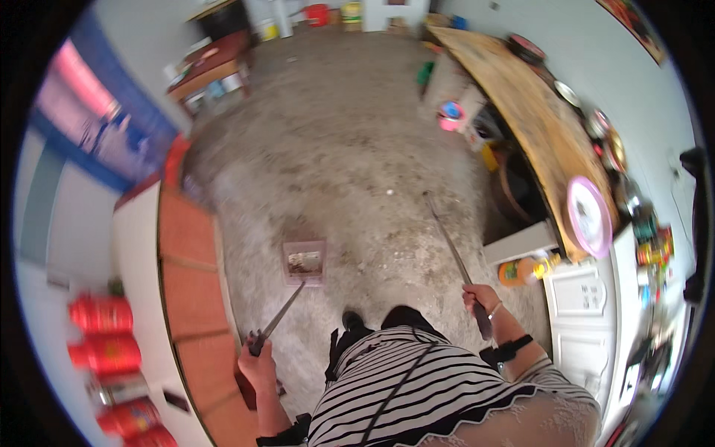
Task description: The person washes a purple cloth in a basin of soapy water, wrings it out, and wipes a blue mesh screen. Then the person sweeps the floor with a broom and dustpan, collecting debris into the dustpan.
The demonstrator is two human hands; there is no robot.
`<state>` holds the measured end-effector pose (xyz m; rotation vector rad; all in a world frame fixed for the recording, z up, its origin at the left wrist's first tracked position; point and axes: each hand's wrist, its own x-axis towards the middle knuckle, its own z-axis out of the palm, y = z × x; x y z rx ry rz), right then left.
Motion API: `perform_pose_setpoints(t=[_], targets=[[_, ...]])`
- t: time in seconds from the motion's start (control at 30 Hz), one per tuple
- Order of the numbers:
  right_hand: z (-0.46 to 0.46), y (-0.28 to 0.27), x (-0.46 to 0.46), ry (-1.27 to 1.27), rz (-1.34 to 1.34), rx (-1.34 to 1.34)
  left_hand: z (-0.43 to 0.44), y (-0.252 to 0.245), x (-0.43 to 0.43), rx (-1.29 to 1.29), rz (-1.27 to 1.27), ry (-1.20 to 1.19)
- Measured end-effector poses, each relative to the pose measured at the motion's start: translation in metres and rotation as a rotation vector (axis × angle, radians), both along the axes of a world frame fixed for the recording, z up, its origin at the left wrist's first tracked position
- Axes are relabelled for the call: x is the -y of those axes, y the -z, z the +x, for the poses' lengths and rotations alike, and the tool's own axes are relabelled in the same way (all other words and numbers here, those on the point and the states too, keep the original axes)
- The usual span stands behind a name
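Note:
My left hand (258, 363), at the lower left, is closed around the dark handle of a long, thin metal tool (284, 311). The tool's far end reaches the near edge of a pinkish plastic container (323, 262) on the floor; whether they touch I cannot tell. Inside the container is something pale and dark, too blurred to name. My right hand (481, 299) grips a long metal rod, perhaps a poker or fire tongs (455, 254), by its dark handle. Its far end points forward over the concrete floor, near a small white object (390, 192).
A wooden-topped counter (503, 84) with a pink-rimmed basin (606, 223) runs along the right, above white cabinets (578, 346). An orange bottle (516, 272) stands beside them. Orange-fronted cabinets (195, 313) line the left, with red thermos-like containers (106, 352). A table (215, 70) stands at the far left.

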<state>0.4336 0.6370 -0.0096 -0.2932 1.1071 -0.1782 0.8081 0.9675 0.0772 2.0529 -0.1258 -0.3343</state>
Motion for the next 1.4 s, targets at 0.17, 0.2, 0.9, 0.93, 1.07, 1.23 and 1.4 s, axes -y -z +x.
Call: perform_pose_setpoints(t=[0.17,0.2,0.9,0.93,1.07,1.23,1.4], targets=[[0.067,-0.016,0.051,0.204,-0.063,-0.139,0.082,-0.014,0.121,-0.045,0.001,0.089],[0.079,-0.016,0.069,0.214,-0.062,-0.136,0.098,-0.015,0.146,-0.035,0.026,0.099],[0.353,-0.009,0.530,0.093,-0.082,-0.105,0.338,-0.027,0.655,-0.059,0.048,0.381],[0.364,-0.011,0.543,0.112,-0.118,-0.121,0.361,-0.025,0.687,-0.054,0.091,0.435],[0.396,-0.021,0.602,0.259,-0.017,-0.178,0.440,-0.008,0.822,0.077,0.265,0.641],[0.417,-0.011,0.671,0.352,0.060,-0.169,0.496,-0.001,0.974,0.129,0.192,0.759],[0.425,0.019,0.749,0.556,0.185,-0.156,0.531,0.019,1.126,0.394,0.224,0.863]])
